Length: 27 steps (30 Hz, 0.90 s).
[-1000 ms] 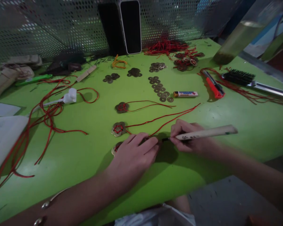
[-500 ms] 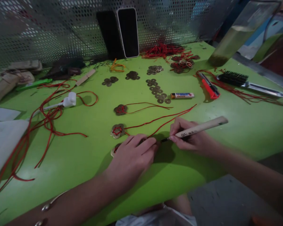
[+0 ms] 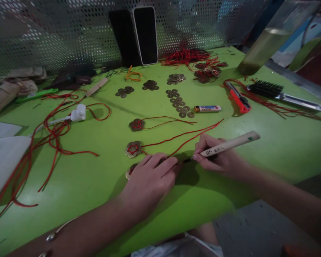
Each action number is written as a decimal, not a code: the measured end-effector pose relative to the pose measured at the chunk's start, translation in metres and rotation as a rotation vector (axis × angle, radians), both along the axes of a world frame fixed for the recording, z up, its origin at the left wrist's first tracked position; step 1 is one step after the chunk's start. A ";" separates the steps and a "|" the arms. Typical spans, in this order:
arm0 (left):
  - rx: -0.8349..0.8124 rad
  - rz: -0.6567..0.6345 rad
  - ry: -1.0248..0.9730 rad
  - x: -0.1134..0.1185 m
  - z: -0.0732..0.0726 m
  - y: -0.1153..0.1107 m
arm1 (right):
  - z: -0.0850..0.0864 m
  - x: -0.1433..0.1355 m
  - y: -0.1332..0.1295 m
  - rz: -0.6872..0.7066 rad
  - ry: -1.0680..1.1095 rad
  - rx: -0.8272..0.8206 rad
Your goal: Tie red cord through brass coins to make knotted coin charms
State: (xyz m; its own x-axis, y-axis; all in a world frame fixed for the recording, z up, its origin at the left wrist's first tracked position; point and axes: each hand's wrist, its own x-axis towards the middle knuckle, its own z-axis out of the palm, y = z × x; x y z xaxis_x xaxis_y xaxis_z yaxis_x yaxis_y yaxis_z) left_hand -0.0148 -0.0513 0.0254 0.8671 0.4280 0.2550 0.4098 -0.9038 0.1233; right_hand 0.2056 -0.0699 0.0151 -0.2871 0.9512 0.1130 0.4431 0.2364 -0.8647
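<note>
In the head view my right hand [image 3: 216,155] grips a pen-like tool [image 3: 230,144] with a pale, marked handle and a thin dark tip. The tip points left, close to the fingertips of my left hand [image 3: 155,178]. My left fingers are bent and pressed together low over the green table; whatever they pinch is hidden. Just beyond the left knuckles lies a flower-shaped coin cluster [image 3: 133,149] tied with red cord [image 3: 184,135]. Another coin cluster [image 3: 129,172] is mostly covered by my left hand. Farther back is a third tied cluster [image 3: 136,124].
Loose coins [image 3: 178,101] lie mid-table beside a small white tube [image 3: 207,109]. To the right are a red utility knife [image 3: 239,100] and a black-bristled brush [image 3: 267,88]. Tangled red cords [image 3: 57,134] and a white plug [image 3: 79,112] occupy the left. A phone [image 3: 146,35] leans at the back.
My right hand and the tool have shifted very slightly to the right. My left hand stays practically in place, and the view has moved a little.
</note>
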 end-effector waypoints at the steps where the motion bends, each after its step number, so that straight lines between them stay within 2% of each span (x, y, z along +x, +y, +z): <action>1: 0.002 0.001 -0.001 0.000 0.000 0.000 | 0.000 0.000 0.000 0.000 -0.014 0.001; 7: 0.000 0.007 -0.002 0.000 -0.001 0.000 | -0.002 -0.001 0.000 0.007 -0.106 0.044; 12: -0.012 0.015 -0.007 -0.002 -0.003 -0.001 | -0.005 -0.001 0.000 0.013 -0.075 0.084; 15: -0.012 0.024 -0.005 -0.003 -0.006 -0.001 | -0.004 0.002 0.002 -0.049 -0.096 0.205; 18: 0.002 0.033 0.017 -0.002 -0.009 -0.002 | -0.002 0.011 0.003 -0.081 -0.219 0.307; 23: -0.006 0.041 0.103 0.000 -0.007 -0.004 | -0.007 0.029 0.002 -0.200 -0.343 0.438; 27: -0.003 0.052 0.128 0.001 -0.009 -0.005 | -0.013 0.037 0.005 -0.275 -0.483 0.450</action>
